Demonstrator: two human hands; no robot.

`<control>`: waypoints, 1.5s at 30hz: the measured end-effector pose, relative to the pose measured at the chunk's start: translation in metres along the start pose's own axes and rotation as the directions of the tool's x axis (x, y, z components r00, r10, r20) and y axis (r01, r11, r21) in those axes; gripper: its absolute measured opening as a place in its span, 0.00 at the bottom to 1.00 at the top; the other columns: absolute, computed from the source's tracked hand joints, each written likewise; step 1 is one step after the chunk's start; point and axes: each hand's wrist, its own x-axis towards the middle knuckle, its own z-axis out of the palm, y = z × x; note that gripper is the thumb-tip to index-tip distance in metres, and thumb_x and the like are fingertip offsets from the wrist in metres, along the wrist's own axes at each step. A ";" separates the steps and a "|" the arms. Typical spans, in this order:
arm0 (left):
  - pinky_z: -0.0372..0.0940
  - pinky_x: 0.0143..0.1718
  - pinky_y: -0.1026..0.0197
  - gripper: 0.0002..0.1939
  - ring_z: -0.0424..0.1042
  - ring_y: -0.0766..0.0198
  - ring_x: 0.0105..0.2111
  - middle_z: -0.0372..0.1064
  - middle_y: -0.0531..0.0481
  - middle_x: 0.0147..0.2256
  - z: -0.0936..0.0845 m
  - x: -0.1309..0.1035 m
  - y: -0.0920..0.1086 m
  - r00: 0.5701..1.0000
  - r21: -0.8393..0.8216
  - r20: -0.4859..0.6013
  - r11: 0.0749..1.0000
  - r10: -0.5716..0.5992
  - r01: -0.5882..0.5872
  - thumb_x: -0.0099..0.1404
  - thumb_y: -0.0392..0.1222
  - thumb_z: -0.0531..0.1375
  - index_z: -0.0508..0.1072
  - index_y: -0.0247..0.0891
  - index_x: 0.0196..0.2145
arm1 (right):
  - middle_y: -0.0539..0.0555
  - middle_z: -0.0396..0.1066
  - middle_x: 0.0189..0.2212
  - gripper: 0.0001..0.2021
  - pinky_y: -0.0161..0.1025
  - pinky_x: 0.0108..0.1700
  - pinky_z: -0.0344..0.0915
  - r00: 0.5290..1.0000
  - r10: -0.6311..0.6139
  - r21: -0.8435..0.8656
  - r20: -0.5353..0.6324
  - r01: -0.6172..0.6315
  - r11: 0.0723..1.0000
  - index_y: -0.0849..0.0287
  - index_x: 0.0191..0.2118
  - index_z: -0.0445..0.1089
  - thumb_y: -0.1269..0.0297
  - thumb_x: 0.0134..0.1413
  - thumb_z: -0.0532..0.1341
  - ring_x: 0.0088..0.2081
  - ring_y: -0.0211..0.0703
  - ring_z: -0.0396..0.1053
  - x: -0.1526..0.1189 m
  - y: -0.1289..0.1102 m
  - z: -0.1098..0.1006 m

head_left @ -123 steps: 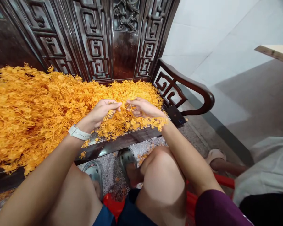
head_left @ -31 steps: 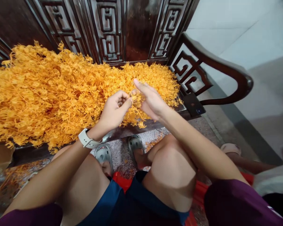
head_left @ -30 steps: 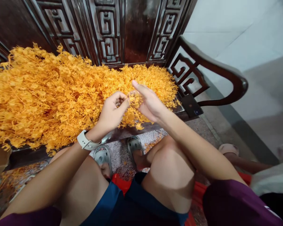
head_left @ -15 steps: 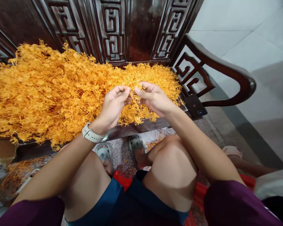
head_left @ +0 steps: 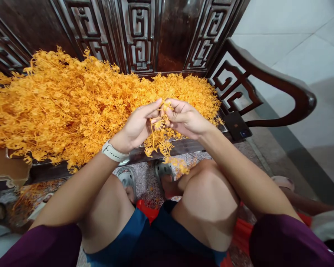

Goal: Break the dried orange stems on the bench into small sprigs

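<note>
pile (head_left: 80, 107) cut off L, strand (head_left: 178, 164) end blurry

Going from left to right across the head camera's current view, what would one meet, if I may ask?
Brown cardboard, pale wristwatch, left hand, right hand, black phone, pale pink shoe.

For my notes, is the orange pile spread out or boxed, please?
Spread out: the orange pile lies loose along the bench seat.

both hands up front, left hand (head_left: 141, 120) and right hand (head_left: 185, 118) fingertips close together, pinching orange strand (head_left: 159, 123). big orange pile (head_left: 72, 107) on dark wood worktop (head_left: 136, 156), phone (head_left: 237, 126) near armrest (head_left: 275, 83). watch (head_left: 114, 152) on left wrist.
</note>
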 end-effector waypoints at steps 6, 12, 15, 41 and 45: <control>0.57 0.23 0.64 0.33 0.52 0.73 0.16 0.47 0.58 0.16 0.005 -0.007 0.005 1.000 -0.058 -0.012 0.998 -0.008 0.007 0.76 0.47 0.60 0.49 0.40 0.17 | 0.46 0.65 0.26 0.14 0.29 0.28 0.59 0.997 -0.010 0.034 0.080 0.008 0.999 0.62 0.35 0.70 0.64 0.55 0.75 0.25 0.30 0.60 0.002 0.000 -0.001; 0.56 0.20 0.66 0.32 0.52 0.74 0.13 0.46 0.58 0.15 0.010 -0.020 0.014 0.996 -0.187 0.059 0.980 -0.063 0.073 0.79 0.44 0.54 0.47 0.39 0.17 | 0.46 0.64 0.21 0.17 0.32 0.31 0.61 0.965 0.016 0.045 0.262 -0.029 0.999 0.62 0.32 0.68 0.58 0.59 0.74 0.25 0.32 0.60 -0.002 -0.005 -0.002; 0.55 0.19 0.65 0.32 0.52 0.74 0.12 0.46 0.58 0.15 0.011 -0.022 0.010 0.995 -0.282 0.056 0.955 -0.080 0.093 0.80 0.45 0.53 0.46 0.39 0.18 | 0.46 0.64 0.21 0.17 0.32 0.30 0.60 0.960 0.001 0.057 0.281 -0.018 0.998 0.62 0.32 0.68 0.58 0.59 0.74 0.24 0.32 0.59 -0.002 -0.008 -0.002; 0.69 0.30 0.66 0.19 0.69 0.71 0.24 0.70 0.52 0.26 -0.045 0.025 0.030 0.966 0.108 -0.226 0.988 0.128 -0.106 0.75 0.57 0.60 0.74 0.39 0.33 | 0.45 0.63 0.21 0.09 0.37 0.27 0.58 0.875 0.069 0.071 -0.478 -0.039 0.997 0.56 0.35 0.71 0.59 0.68 0.64 0.21 0.34 0.55 0.005 -0.024 -0.026; 0.73 0.37 0.65 0.15 0.74 0.71 0.28 0.74 0.51 0.31 -0.031 0.020 0.024 0.983 0.065 -0.135 0.991 0.121 -0.113 0.75 0.50 0.62 0.75 0.37 0.34 | 0.47 0.67 0.26 0.11 0.36 0.28 0.59 0.947 -0.083 -0.226 -0.310 0.011 0.974 0.56 0.38 0.70 0.57 0.63 0.71 0.25 0.34 0.60 0.003 -0.012 -0.002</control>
